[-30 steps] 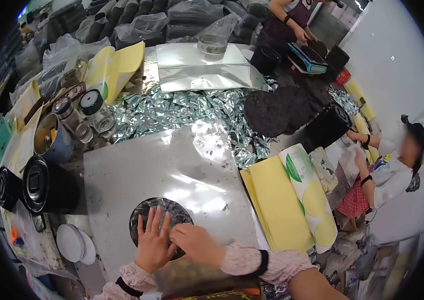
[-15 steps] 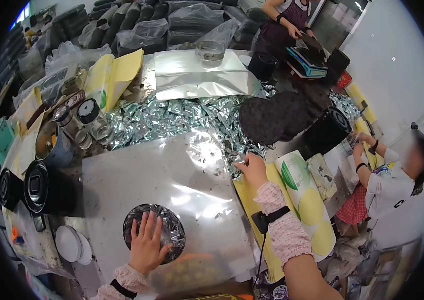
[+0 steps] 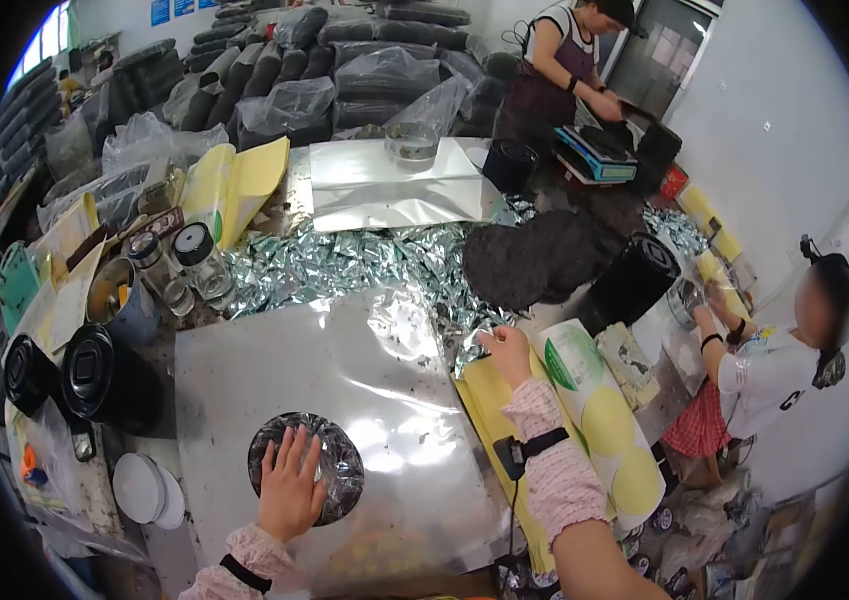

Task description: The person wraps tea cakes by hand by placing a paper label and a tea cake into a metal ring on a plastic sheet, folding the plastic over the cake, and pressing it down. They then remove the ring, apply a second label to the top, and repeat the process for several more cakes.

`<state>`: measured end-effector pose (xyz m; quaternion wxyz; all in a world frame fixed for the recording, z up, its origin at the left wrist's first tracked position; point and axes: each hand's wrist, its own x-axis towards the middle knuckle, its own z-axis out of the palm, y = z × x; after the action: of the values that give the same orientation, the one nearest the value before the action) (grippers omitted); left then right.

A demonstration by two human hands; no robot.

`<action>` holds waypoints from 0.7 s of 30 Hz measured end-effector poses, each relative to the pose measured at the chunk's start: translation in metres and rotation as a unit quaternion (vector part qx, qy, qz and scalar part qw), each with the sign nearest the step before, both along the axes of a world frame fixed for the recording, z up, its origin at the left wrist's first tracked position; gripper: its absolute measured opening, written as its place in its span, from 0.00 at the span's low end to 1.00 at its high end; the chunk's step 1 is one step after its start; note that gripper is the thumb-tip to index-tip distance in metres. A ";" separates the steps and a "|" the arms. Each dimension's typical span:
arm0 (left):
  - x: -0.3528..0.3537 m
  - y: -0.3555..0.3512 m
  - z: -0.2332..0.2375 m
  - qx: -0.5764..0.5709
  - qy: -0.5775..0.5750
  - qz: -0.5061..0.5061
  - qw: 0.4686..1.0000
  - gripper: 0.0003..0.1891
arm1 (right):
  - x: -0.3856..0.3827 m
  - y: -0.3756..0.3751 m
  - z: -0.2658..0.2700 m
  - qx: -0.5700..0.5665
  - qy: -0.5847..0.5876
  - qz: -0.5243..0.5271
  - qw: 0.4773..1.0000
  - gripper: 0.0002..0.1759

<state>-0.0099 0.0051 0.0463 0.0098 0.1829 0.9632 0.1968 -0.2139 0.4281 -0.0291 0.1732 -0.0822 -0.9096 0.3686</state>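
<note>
2 black-lidded jars (image 3: 202, 268), contents unclear, beyond foil sheet (image 3: 344, 370). Left hand (image 3: 289, 490) splayed on wrapped disc (image 3: 329, 455); right hand (image 3: 507, 352), earlier beside it, pinches packet (image 3: 470, 350) at sheet's edge.

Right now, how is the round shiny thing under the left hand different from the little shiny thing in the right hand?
The round disc is big and circular; the small packet is little and crumpled. The round disc lies flat on the silver sheet under the open left hand; the small packet is pinched in the fingers of the right hand, beside the pile of packets. Both look shiny and silvery.
</note>
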 end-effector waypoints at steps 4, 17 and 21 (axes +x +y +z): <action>-0.001 0.001 0.000 -0.002 -0.004 0.004 1.000 0.33 | -0.004 0.000 0.001 -0.147 -0.114 0.079 0.979 0.25; -0.004 0.001 -0.004 -0.014 0.013 -0.005 1.000 0.35 | 0.042 -0.082 0.105 -0.047 0.065 0.154 0.985 0.16; -0.002 -0.013 -0.019 0.132 -0.014 0.007 0.991 0.47 | 0.105 -0.205 0.109 -0.290 -0.240 0.305 0.875 0.21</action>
<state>-0.0122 -0.0076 0.0271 -0.0020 0.1732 0.9299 0.3246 -0.1093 0.2231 0.0801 -0.2034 0.0672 -0.7555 0.6191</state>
